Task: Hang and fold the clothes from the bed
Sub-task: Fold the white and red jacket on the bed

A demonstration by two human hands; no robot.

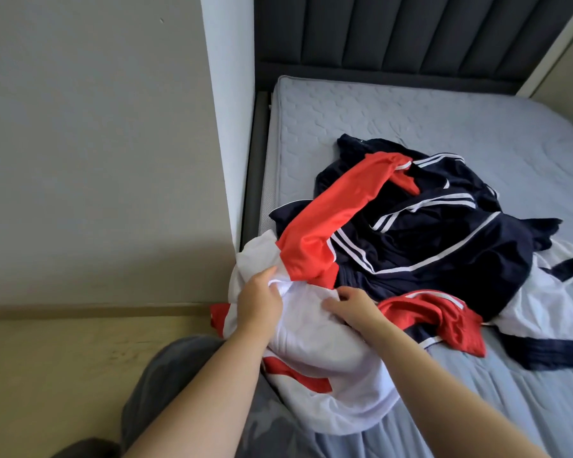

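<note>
Starting on the heap is, we judge, the step in hand. The white and red garment (311,335) lies at the bed's near left edge and spills partly over it. Our left grip (262,302) pinches a bunched fold of its white cloth. Our right grip (358,309) rests on the same cloth just beside, fingers bent; we cannot tell whether it has caught a fold.

The garment's red sleeve (338,209) runs up across the navy striped clothes (444,239), which are heaped against it toward the middle of the bed. A crumpled red piece (450,319) touches the heap's near side, and a white piece (536,295) lies on its right.

The mattress (411,110) is bare up to the headboard (394,34). We see no folded stack and no hanger, so the task looks barely begun, with every piece still to sort.
</note>
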